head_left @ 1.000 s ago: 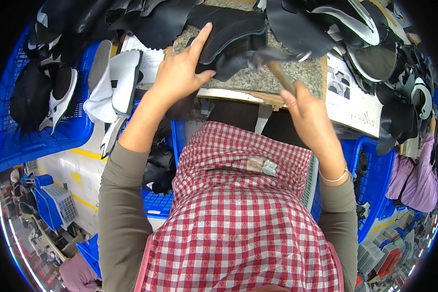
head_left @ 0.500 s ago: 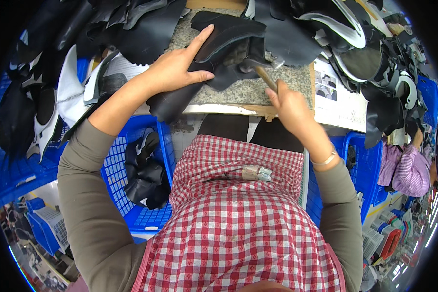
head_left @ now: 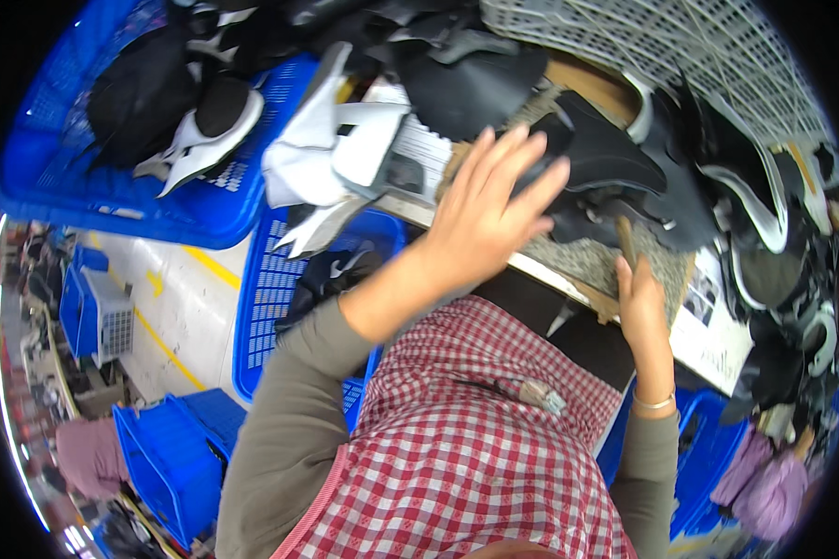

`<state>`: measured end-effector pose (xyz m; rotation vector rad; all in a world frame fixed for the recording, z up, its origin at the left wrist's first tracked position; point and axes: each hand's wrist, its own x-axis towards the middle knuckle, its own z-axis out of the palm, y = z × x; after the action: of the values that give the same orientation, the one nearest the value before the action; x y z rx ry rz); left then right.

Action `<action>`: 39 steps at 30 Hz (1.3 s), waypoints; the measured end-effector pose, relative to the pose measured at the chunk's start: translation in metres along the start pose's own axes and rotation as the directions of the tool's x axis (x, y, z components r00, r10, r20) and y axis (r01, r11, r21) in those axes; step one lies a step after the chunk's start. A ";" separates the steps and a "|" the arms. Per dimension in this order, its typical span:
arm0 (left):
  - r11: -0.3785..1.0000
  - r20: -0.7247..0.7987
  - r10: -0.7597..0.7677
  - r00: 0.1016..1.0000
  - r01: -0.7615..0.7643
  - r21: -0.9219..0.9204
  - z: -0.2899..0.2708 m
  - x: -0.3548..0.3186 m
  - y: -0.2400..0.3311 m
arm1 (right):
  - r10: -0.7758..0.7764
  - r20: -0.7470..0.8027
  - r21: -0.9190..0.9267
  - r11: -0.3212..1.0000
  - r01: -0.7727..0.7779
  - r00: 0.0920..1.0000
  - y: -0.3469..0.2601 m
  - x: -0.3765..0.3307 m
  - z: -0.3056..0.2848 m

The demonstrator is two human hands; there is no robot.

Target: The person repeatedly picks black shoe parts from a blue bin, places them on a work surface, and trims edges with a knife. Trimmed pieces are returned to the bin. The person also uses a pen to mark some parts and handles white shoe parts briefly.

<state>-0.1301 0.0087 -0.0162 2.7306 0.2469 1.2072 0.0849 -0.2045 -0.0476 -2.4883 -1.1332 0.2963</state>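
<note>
My left hand (head_left: 489,210) is open with its fingers spread, at the left side of the speckled grey work slab (head_left: 569,261). It is slightly blurred and holds nothing. Beside its fingertips lies a black leather piece (head_left: 615,154) with a curved, folded-looking edge, on top of the slab. My right hand (head_left: 643,303) is wrapped round the wooden handle of a hammer (head_left: 627,240), near the slab's front edge. The hammer's head rests low by the leather and is hard to make out against the dark material.
White and black cut pieces (head_left: 312,154) lie left of the slab. Blue baskets (head_left: 252,312) stand below, one holding black pieces. Behind is a grey plastic crate (head_left: 643,37). More black pieces with white edging (head_left: 764,200) are heaped at right, near a person in a purple sleeve (head_left: 774,489).
My view has swung to the left, showing more floor and baskets. My left hand has come off the black leather piece with fingers spread. My right hand still grips the hammer.
</note>
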 end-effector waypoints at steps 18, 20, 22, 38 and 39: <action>0.571 -0.312 -0.480 0.820 0.562 0.598 -0.223 -0.027 -0.132 | -0.103 -0.027 0.039 0.994 0.104 0.994 0.011 -0.001 0.004; 0.580 -0.448 -0.474 0.758 0.652 0.489 -0.261 -0.005 -0.173 | -0.119 -0.037 0.044 0.992 0.120 0.992 0.011 -0.002 0.004; 0.545 -0.420 -0.722 0.549 0.826 0.144 -0.290 0.007 -0.225 | -0.122 -0.035 0.047 0.991 0.123 0.992 0.012 -0.001 0.004; 0.615 -0.618 -0.349 0.704 0.670 0.416 -0.123 -0.063 -0.169 | -0.164 -0.095 0.044 0.985 0.169 0.982 0.008 -0.004 0.003; 0.745 -0.526 -0.283 0.802 0.529 0.407 -0.113 -0.043 -0.122 | -0.146 -0.089 0.040 0.988 0.150 0.985 0.010 -0.004 0.005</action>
<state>-0.2540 0.1263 0.0043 2.5061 1.3783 1.7872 0.0876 -0.2117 -0.0563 -2.3375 -1.2531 0.1702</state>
